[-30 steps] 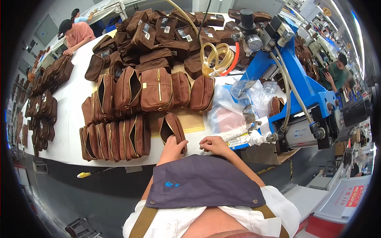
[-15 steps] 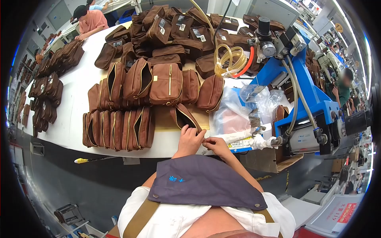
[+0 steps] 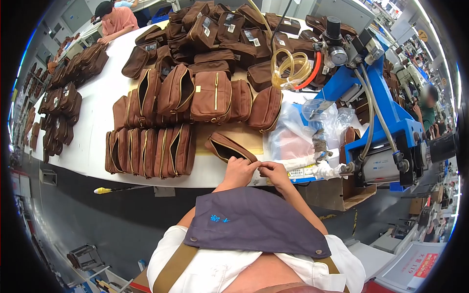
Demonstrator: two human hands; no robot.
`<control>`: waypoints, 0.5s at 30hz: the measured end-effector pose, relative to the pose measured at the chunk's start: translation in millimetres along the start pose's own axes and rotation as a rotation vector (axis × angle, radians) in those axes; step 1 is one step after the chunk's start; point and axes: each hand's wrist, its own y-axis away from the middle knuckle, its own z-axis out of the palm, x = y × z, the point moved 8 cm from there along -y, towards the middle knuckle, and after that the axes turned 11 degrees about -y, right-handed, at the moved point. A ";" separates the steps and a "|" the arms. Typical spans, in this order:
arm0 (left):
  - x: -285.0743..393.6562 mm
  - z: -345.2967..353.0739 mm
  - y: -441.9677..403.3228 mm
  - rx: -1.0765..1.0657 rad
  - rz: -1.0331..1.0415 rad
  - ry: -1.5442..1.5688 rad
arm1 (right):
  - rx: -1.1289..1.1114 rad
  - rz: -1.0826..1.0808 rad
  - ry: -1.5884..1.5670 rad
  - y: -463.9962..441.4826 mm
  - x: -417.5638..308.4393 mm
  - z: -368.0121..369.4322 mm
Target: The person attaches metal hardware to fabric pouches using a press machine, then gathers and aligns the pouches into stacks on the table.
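Observation:
A small brown bag [image 3: 235, 145] with an unzipped, gold-coloured zip lies slanted at the table's near edge, its dark opening facing me. My left hand [image 3: 239, 171] is closed on the bag's lower right end. Close beside it, my right hand [image 3: 275, 173] is closed in a pinch near that same end. Whatever its fingertips grip is too small to make out. To the left stands a row of similar brown bags [image 3: 150, 151], packed side by side, some with their zips open. Behind is another row, including an upright bag [image 3: 211, 96] with a vertical front zip.
Darker brown bags [image 3: 234, 29] are heaped at the back, with more stacked at the left [image 3: 61, 110]. A blue pneumatic machine [image 3: 386, 122] stands at the right, beside clear plastic bags [image 3: 293, 129] and a coiled hose [image 3: 290, 68]. A person [image 3: 119, 22] sits at the far left.
The bag has tipped from a steeper stance to lying flatter, slanting down to the right. Both hands have shifted slightly right with its end, and the whole view has shifted slightly.

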 end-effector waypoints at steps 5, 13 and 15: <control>-2.1 5.5 0.5 0.048 -0.015 0.009 | 0.004 0.004 -0.129 4.2 3.3 3.6; -0.3 10.9 -5.2 -0.003 -0.051 0.006 | 0.051 -0.003 -0.100 8.5 0.8 -0.4; -0.2 12.1 -5.3 -0.005 -0.046 0.012 | 0.046 -0.013 -0.124 8.4 0.5 1.1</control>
